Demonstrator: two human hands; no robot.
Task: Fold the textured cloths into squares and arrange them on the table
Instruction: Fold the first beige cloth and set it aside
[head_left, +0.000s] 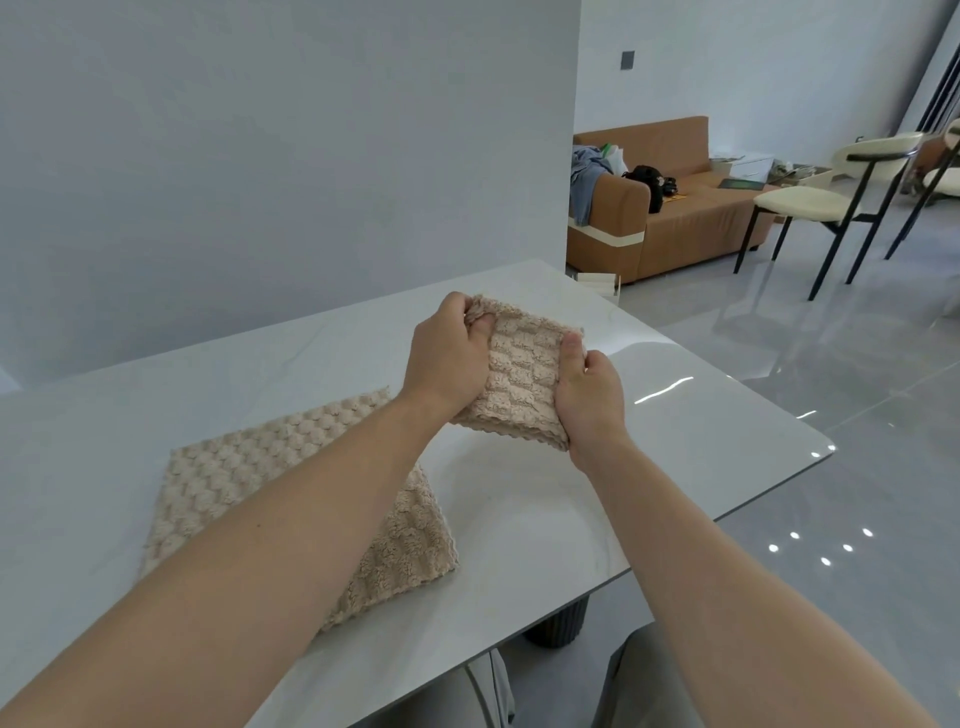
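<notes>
Hands pinch a folded cloth (522, 387) at mid-frame, just over the table (701, 415): left hand (447, 353) curled round its far corner, right hand (592, 400) gripping its near edge. Squaring the fold seems the step in hand; next it needs laying down flat, clear of the second cloth (234, 483) at lower left.

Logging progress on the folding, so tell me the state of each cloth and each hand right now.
Left hand: grips the folded cloth.
Right hand: grips the folded cloth.
Folded cloth: held between both hands.
Other cloth: lying on the table, untouched.
</notes>
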